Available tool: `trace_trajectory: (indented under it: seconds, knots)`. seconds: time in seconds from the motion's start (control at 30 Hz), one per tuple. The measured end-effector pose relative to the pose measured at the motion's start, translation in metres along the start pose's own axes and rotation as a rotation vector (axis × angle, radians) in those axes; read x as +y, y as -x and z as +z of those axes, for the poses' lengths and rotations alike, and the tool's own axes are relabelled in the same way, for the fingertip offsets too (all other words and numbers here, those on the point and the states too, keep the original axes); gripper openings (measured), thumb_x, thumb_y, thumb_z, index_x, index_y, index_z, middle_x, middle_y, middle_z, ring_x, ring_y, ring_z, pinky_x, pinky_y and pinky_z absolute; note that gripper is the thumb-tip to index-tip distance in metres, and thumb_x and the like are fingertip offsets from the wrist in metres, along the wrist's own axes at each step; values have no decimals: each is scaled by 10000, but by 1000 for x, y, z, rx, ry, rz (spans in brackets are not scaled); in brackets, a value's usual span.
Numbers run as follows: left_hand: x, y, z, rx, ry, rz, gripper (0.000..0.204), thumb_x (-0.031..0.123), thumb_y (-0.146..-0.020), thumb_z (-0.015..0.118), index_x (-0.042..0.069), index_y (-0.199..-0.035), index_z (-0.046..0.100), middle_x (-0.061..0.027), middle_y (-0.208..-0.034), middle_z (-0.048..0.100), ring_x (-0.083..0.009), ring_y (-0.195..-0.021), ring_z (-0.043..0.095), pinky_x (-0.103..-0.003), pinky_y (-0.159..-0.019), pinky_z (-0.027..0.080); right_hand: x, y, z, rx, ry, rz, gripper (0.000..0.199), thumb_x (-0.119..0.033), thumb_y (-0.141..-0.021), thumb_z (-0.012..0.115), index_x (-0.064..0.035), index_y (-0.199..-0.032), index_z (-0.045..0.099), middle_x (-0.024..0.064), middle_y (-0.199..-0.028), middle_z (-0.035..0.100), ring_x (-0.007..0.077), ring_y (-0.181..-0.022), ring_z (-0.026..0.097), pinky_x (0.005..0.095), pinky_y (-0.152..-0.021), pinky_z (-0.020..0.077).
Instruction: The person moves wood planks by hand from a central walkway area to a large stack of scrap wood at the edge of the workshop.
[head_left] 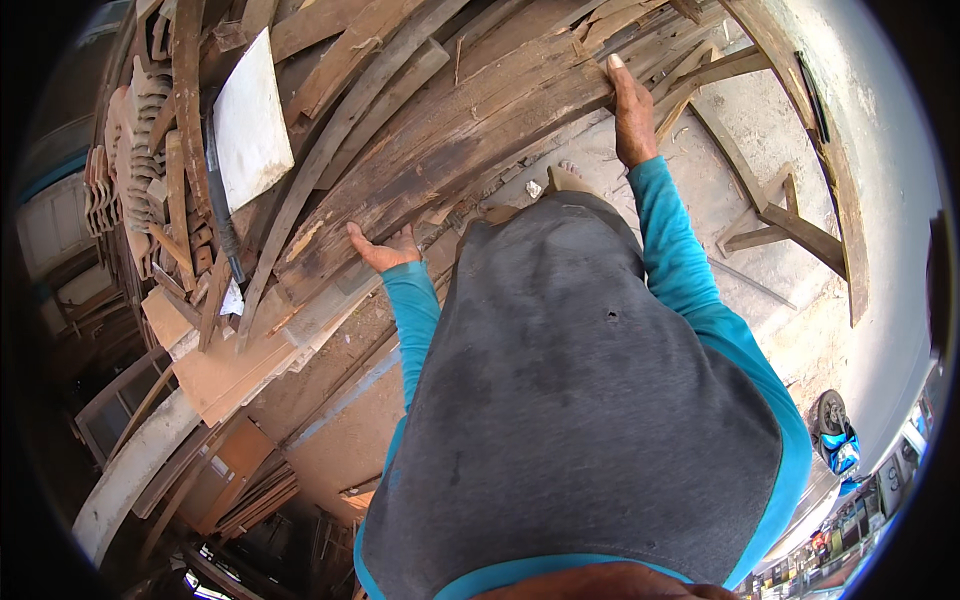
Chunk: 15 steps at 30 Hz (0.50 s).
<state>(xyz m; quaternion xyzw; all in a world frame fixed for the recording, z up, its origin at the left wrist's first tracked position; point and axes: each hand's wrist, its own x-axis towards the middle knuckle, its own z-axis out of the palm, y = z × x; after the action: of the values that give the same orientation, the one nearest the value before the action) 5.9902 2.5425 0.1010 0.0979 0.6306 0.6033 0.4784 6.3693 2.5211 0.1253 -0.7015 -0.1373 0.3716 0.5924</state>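
Far-left stack: carved pale wood pieces (128, 150) leaned on edge by the pile, untouched; detail too small to read.
White panel: flat white board (250, 120) lay tilted on top of the scrap wood pile (400, 60), a dark strip just beside its left edge; couldn't tell what the strip was.
Your left hand: left hand (383, 250) sat palm-up under the lower end of the long weathered plank (450, 150), fingers spread, supporting not clamping; thumb side partly hidden by the plank edge.
The plank: ran diagonally from lower left to upper right across the pile, resting on other boards along most of its length; looked cracked & splintered mid-way.
Your right hand: right hand (630, 110) lay flat on the plank's upper end, fingers straight & pressed down on top, not wrapped round it. Hands were well apart, one per end.
Progress (my read): you'd got hold at both ends, but the plank wasn't clear of the pile yet; the lifting off seemed left to do.
Right side: bare concrete floor (740, 200) w/ a few loose timber frames (790, 225).
Hidden: your grey shirt (580, 420) blocked the ground below the pile; only one bare foot (570, 180) peeked past it. Rim was dark & bent, lower-right clutter unreadable.
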Motion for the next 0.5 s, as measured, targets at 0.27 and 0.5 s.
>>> trace_trajectory:
  seconds: [0.27, 0.5]
  knots:
    - [-6, 6, -27, 25, 98, -48, 923, 502, -757, 721, 232, -1509, 258, -171, -1573, 106, -389, -1461, 49, -616, -1161, 64, -73, -45, 22, -684, 604, -661, 594, -496, -951, 515, 38, -1180, 641, 207, -1105, 683, 319, -1084, 637, 398, -961, 476]
    - [-5, 10, -25, -11, 162, -64, 914, 460, -755, 750, 183, -1488, 280, -182, -1539, 191, -393, -1435, 147, -605, -1158, 133, -75, -70, 161, -1006, 1334, -734, 601, -505, -903, 612, 73, -1068, 607, 288, -1069, 639, 364, -1027, 645, 426, -893, 516]
